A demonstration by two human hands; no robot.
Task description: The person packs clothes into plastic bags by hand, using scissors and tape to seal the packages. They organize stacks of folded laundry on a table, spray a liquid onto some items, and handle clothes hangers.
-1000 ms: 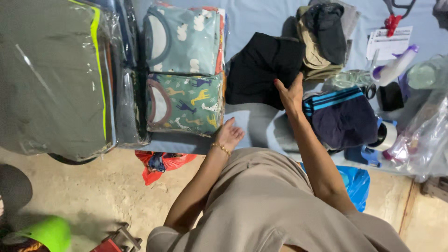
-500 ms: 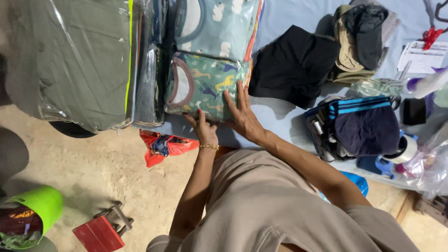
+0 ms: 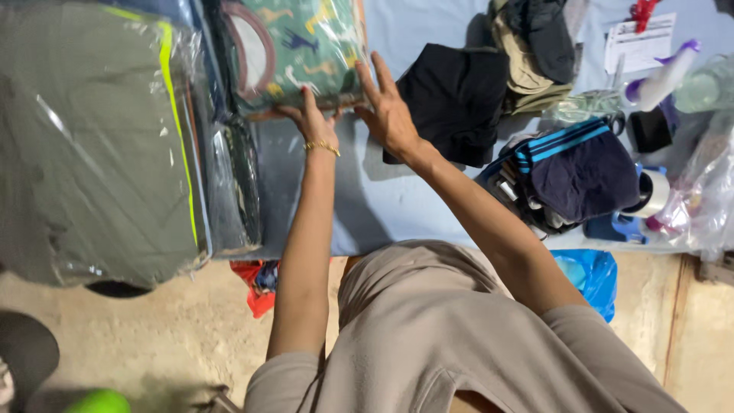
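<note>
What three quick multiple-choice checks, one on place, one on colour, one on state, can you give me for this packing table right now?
1. Where does the black folded garment lie?
A. To the right of both hands
B. On the floor
C. Under the grey-green bag

2. What colour is the stripe on the large plastic-wrapped bundle at the left?
A. Red
B. Yellow-green
C. White

3. How is the right hand?
A. Clenched in a fist
B. Holding a bottle
C. Open, fingers spread at the patterned packet

Answers: 1 A, it rests on the blue table cover just right of the right hand. 2 B, a bright yellow-green line runs down it. 3 C, the fingers are splayed at the packet's edge, while the left hand touches its lower edge.
</note>
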